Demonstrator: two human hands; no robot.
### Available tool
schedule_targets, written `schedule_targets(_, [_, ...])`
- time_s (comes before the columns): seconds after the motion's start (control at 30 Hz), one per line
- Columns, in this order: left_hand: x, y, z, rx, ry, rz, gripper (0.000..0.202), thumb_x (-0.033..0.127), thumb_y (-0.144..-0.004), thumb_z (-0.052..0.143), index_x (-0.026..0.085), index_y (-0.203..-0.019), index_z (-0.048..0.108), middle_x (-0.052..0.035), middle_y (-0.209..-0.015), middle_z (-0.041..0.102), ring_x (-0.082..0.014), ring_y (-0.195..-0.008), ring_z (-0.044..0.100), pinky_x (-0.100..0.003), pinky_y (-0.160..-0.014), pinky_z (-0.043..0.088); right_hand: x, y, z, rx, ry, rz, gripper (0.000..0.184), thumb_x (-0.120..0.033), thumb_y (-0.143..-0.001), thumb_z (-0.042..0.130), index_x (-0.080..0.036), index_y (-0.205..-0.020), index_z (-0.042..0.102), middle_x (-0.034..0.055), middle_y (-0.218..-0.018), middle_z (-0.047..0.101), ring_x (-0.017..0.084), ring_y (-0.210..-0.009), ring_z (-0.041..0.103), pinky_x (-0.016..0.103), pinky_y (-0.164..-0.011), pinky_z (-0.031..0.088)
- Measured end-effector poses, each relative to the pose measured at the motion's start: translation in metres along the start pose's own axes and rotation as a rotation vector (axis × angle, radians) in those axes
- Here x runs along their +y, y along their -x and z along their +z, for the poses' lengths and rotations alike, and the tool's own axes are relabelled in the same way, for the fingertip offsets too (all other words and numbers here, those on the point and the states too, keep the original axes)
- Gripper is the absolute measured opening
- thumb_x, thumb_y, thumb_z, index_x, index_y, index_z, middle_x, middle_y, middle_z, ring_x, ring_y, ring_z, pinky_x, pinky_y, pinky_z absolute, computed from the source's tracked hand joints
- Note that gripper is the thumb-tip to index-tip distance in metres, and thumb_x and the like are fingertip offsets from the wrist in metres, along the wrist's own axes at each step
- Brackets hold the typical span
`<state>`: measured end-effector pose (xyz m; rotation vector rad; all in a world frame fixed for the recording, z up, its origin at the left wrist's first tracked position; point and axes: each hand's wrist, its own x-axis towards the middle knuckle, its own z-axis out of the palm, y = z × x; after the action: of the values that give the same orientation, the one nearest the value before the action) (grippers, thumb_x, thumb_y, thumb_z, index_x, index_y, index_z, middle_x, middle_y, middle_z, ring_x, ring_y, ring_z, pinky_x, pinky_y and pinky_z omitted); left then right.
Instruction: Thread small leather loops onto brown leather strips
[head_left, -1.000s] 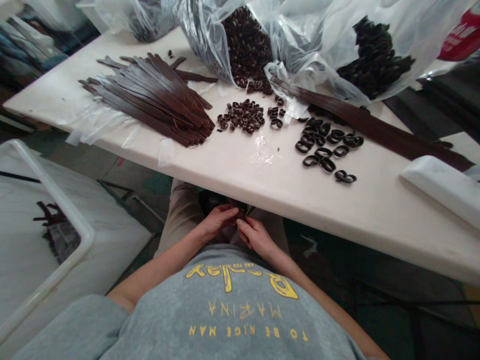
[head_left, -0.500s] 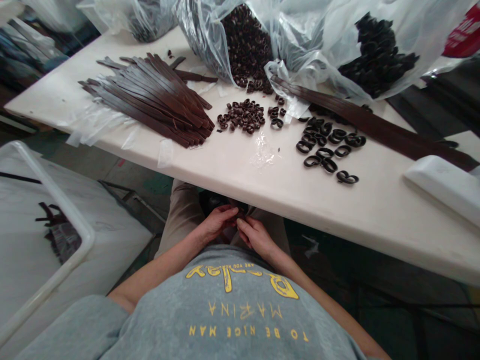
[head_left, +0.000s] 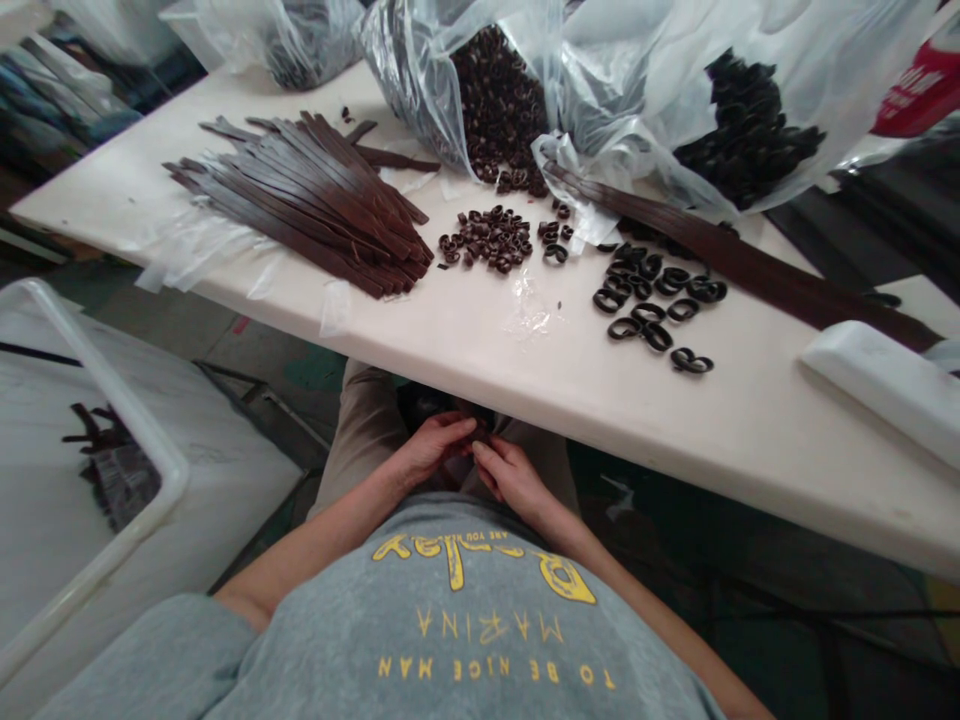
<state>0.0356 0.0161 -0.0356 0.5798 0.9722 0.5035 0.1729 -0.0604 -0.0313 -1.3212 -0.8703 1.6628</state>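
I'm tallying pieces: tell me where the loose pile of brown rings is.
In the head view, the loose pile of brown rings lies on the white table, between the fanned brown strips at left and the larger black loops at right.

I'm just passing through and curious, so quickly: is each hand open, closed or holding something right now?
Left hand: closed, pinching a small dark piece, too dim to make out fully.
Right hand: closed on the same piece.
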Motion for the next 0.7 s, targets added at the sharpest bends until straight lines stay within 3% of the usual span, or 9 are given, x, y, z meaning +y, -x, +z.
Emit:
schedule_targets(0.47, [0.0025,0.0030,-0.0008,-0.048,-0.008,0.019,0.045,0.038,-0.059,0.087,0.011,-0.092,0.073,-0.0037,-0.076,0.067,-0.0110,-0.065,0.059,-0.023,-0.062,0.043,-0.0027,0.0021,0.0010,-0.048,-0.005,-0.039,0.040,-0.058,-0.086,0.052,-0.021,-0.073,0.046,-0.0104,-0.044,0.037,0.005,-0.034,0.029,0.019,-0.032,0.021])
schedule_targets(0.7, [0.0090,0.0073,-0.0013,-0.100,0.002,0.070,0.043,0.039,-0.062,0.084,0.014,-0.095,0.073,-0.0016,-0.070,0.066,-0.0108,-0.062,0.058,-0.022,-0.059,0.042,-0.0034,0.0038,0.0002,-0.139,-0.028,-0.023,0.038,-0.055,-0.088,0.052,-0.021,-0.073,0.045,-0.0104,-0.046,0.038,0.005,-0.035,0.028,0.019,-0.032,0.020])
